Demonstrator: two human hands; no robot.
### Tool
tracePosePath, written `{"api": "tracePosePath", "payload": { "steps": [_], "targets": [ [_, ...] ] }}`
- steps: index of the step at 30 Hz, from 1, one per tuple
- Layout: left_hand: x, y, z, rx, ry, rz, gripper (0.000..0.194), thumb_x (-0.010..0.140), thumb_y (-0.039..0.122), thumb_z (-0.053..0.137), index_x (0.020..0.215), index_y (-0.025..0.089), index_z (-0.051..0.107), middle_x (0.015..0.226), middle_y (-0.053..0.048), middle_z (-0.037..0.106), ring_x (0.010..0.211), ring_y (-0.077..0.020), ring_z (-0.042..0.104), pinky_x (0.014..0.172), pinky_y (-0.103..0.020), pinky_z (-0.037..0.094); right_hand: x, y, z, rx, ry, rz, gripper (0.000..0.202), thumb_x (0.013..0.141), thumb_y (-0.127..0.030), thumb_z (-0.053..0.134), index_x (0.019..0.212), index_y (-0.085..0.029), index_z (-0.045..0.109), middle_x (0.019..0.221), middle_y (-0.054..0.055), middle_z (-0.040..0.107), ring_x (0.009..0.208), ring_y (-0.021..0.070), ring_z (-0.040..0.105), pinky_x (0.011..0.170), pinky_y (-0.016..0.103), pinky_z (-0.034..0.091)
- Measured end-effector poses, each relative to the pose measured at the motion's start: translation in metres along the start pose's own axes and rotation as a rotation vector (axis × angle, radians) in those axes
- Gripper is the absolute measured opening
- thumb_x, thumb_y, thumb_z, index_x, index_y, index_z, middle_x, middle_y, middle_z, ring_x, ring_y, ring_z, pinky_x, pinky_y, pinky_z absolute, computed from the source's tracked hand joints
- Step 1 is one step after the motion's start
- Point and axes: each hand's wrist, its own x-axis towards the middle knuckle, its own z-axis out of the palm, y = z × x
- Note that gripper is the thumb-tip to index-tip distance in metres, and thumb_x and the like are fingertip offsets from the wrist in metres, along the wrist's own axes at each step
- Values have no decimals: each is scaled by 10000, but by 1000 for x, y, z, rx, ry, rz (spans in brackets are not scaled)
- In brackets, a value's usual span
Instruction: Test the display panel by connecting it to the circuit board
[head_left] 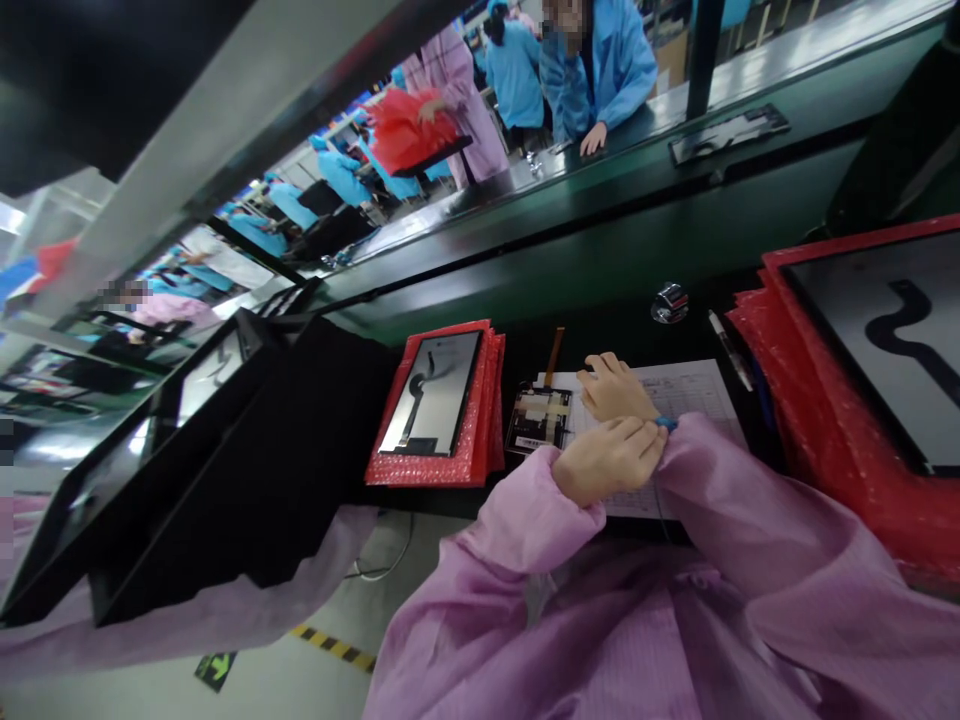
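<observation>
My left hand (613, 460) reaches across to my right wrist, its fingers closed on a blue wrist strap (664, 424) at the edge of the pink sleeve. A thin cord hangs below the strap. My right hand (616, 390) is held over printed paper sheets (694, 388), fingers loosely bent and apart, with nothing in them. Just left of my hands lies a small circuit board with tape (541, 415), and an orange flex cable (555, 352) runs up from it. Further left, a display panel (435, 395) with a black ribbon cable rests on red bubble-wrap bags (480, 470).
At the right, another display panel (892, 330) lies on stacked red bags (795, 400). A pen (731, 350) and a shiny metal object (670, 303) are nearby. Black trays (300, 420) stand at the left. Beyond the green bench (525, 270), a co-worker (600, 70) leans on a counter.
</observation>
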Motion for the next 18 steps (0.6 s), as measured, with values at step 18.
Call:
{"api": "tracePosePath", "payload": {
  "steps": [18],
  "targets": [
    [4,-20,53,-615,-119,-81,411,1027,74,357,1352,123,603,1472,-99,617,1386,-170,568,1147,-397,500,8,9,14,15,-27,22,237,907,-196,547,1043,-177,740,1210,166,602,1068,299,458,840,439,419]
  ]
}}
